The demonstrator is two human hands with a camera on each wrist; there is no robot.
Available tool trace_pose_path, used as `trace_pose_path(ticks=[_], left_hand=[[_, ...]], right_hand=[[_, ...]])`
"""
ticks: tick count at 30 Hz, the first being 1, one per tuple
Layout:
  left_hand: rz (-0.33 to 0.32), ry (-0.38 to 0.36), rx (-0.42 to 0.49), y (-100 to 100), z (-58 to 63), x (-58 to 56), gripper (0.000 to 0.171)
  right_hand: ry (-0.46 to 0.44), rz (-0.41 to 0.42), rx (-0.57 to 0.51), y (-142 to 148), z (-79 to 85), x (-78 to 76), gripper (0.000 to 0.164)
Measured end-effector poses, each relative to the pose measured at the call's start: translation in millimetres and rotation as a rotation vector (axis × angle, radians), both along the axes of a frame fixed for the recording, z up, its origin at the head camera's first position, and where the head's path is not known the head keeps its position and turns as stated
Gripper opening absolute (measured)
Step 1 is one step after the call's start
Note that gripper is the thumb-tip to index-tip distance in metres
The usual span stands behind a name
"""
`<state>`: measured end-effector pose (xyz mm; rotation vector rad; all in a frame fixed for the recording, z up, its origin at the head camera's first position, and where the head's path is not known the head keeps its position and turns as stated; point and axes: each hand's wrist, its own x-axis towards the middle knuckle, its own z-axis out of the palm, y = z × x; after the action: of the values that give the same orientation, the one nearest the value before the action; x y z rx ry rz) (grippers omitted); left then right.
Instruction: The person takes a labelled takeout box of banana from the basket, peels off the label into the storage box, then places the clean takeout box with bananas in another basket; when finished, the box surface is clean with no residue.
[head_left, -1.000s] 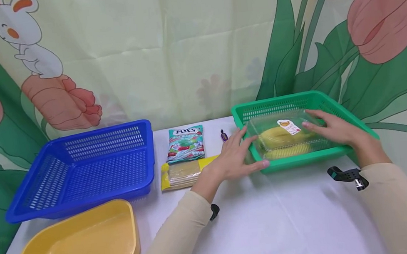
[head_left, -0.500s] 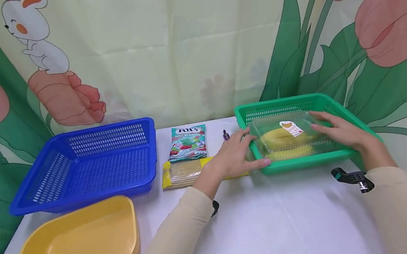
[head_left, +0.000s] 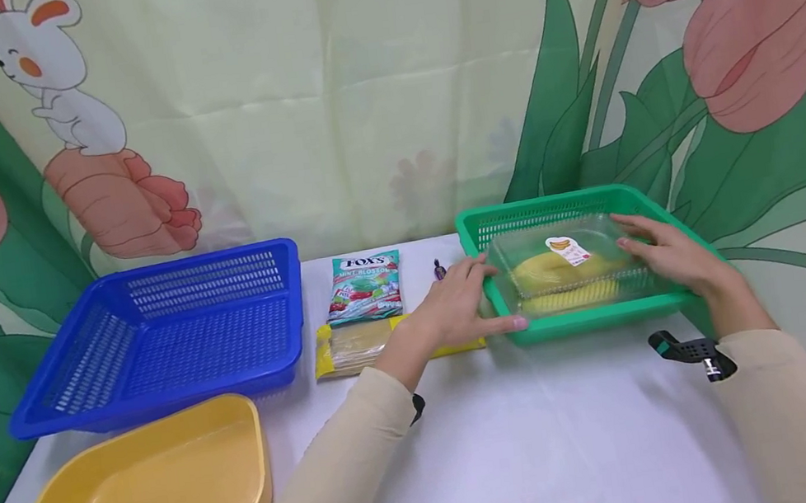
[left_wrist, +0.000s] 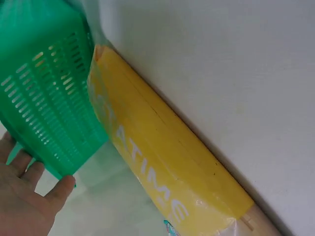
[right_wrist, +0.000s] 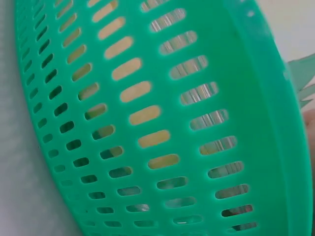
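In the head view a clear plastic box of bananas (head_left: pixel 531 299), with a white label on its lid, lies tilted inside the green basket (head_left: pixel 604 314). My left hand (head_left: pixel 450 304) touches the basket's left side, fingertips at the box's left end and thumb along the front rim. My right hand (head_left: pixel 679 253) rests on the box's right end, its thumb over the lid. The left wrist view shows the left fingers (left_wrist: pixel 35 173) against the basket rim. Through the basket slots in the right wrist view, yellow bananas (right_wrist: pixel 135 92) show; most of the right hand is hidden there.
A noodle pack (head_left: pixel 361 346) with yellow ends lies under my left forearm, and a Fox's candy bag (head_left: pixel 365 287) behind it. A small purple-wrapped sweet (head_left: pixel 439 269) sits by the green basket. Left stand a blue basket (head_left: pixel 208 348) and a yellow tub (head_left: pixel 169 494).
The left fingertips have drawn back slightly from over the box's left end. The box and right hand stay almost in place; the head view shifts a little.
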<state>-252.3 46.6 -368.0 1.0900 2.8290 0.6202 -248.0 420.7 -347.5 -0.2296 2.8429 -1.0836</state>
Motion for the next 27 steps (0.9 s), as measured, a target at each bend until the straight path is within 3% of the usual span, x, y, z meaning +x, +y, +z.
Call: trace_pose_path(ticks=[4, 10, 19, 27], left_hand=[[-0.006, -0.019, -0.009, -2, -1.3, 1.4, 0.104], [-0.007, -0.107, 0.016, -2, -5.0, 3.9, 0.115], [-0.033, -0.102, 0.090, 1, -10.8, 3.1, 0.109], [-0.010, -0.159, 0.156, -6, -14.0, 6.9, 0.117]], right_hand=[[0.052, -0.066, 0.006, -2, -1.4, 5.4, 0.063], [0.061, -0.117, -0.003, 2, 1.3, 13.4, 0.062], [0.080, -0.144, -0.042, -4, 31.6, 20.7, 0.065], [0.100, -0.146, -0.035, -13, 52.6, 32.2, 0.061]])
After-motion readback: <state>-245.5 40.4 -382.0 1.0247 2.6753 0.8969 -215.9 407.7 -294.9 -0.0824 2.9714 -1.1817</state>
